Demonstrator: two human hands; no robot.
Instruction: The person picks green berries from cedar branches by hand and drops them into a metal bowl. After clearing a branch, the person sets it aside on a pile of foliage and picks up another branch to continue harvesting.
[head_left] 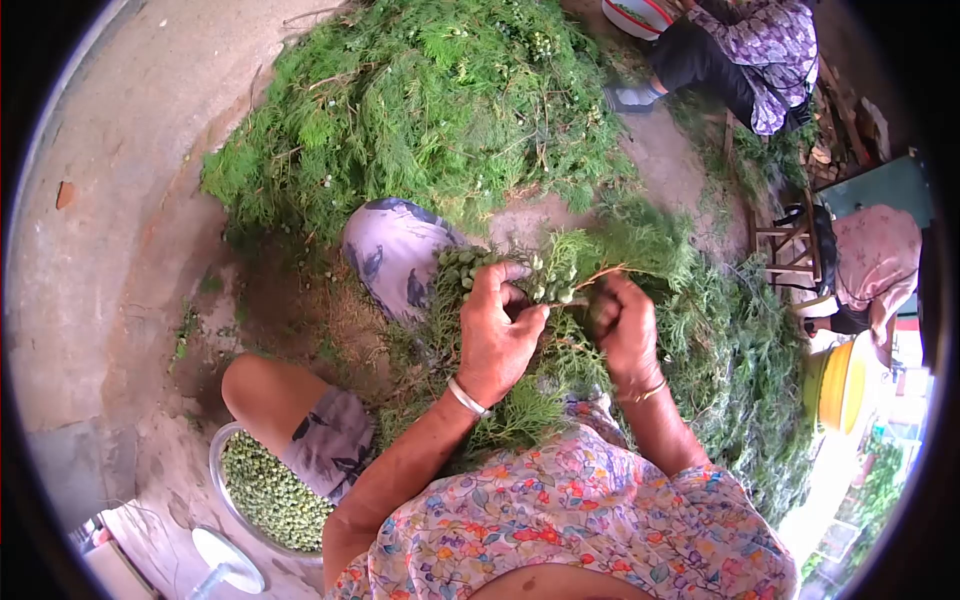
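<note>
Wearing floral top [560, 490], seen at bottom of view. Pinching sprig [565, 290] by its stem between thumb and fingertips of left hand [497, 335], white band [468, 398] on that wrist. Holding sprig roughly mid-view, above lap, with green cones [556, 268] on it. Reaching to other end of sprig with right hand [630, 325], fingers curled in beside the stem but blurred; can't tell if actually gripping it. Wearing thin band [643, 392] on right wrist. More cones in a cluster just beyond left hand.

Below hands, loose greenery [515, 415] across lap. Sitting with knees apart: bare left knee [265, 395] out to the left, covered knee [395, 255] farther forward, in patterned cloth. Next to bare knee, bowl [275, 490] heaped with small green cones, partly hidden by leg. Near bowl, at lower left, white disc [228, 560].

Off to the right, cut branches [740, 350] on the ground. Ahead, past covered knee, big leafy pile [430, 100].

Farther right, yellow tub [843, 385], next to person in pink [878, 255]; wooden stool [795, 245] just beside. Upper right, person in purple print [765, 45], seated, with red-rimmed basin [637, 15] near.
</note>
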